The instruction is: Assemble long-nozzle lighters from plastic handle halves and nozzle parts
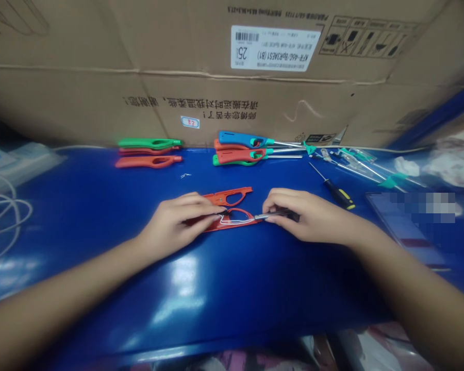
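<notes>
Centre of frame: two-handed hold.
My left hand (174, 221), fingers pressed together, clamps an orange-red plastic lighter shell (235, 222); my right hand (305, 216) pinches a slim steel tube (263, 217).

**Two hands at an open red utility-lighter shell on the blue bench (224, 304)**

The left hand (177, 222) holds the lower red shell half (234, 223), which carries a thin white wire (232, 222). The right hand (307, 215) pinches a metal tube (265, 216) with a dark end, its tip at that half. A second red shell half (228, 196) lies just beyond, apart from the hands. Further back lie green, blue and orange lighters (255, 150); a yellow-and-black screwdriver (335, 194) lies to the right.
</notes>
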A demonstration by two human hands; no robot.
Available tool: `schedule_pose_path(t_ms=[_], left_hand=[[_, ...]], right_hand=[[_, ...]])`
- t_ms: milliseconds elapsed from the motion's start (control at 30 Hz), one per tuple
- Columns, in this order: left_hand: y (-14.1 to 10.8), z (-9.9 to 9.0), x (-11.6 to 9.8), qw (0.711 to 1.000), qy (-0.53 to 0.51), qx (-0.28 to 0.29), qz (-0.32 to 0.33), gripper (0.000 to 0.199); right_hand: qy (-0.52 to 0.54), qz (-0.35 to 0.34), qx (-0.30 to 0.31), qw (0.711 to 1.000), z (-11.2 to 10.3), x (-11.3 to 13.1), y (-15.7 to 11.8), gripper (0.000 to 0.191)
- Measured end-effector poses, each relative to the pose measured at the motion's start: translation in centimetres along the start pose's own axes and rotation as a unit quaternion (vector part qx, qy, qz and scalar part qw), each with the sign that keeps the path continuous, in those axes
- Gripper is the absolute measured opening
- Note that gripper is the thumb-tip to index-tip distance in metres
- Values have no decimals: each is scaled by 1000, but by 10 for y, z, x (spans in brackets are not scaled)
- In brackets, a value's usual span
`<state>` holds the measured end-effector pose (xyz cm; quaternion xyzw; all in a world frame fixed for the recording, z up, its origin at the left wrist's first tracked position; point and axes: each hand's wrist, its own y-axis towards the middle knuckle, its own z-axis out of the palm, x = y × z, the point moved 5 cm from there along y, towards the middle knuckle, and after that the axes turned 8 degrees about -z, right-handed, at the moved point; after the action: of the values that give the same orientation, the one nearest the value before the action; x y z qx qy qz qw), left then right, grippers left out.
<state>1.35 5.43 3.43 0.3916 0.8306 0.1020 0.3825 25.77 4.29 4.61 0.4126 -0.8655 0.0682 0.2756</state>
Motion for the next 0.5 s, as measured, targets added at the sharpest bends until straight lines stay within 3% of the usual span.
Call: schedule_pose_path(t_ms=[267, 500], left_hand=[[-1, 3, 1, 1000, -5, 20, 13, 26], [1, 2, -2, 1000, 17, -5, 19, 24]], right_hand=[[4, 0, -5, 1000, 0, 0, 2, 13], [-14, -11, 5, 1000, 3, -5, 1, 14]])
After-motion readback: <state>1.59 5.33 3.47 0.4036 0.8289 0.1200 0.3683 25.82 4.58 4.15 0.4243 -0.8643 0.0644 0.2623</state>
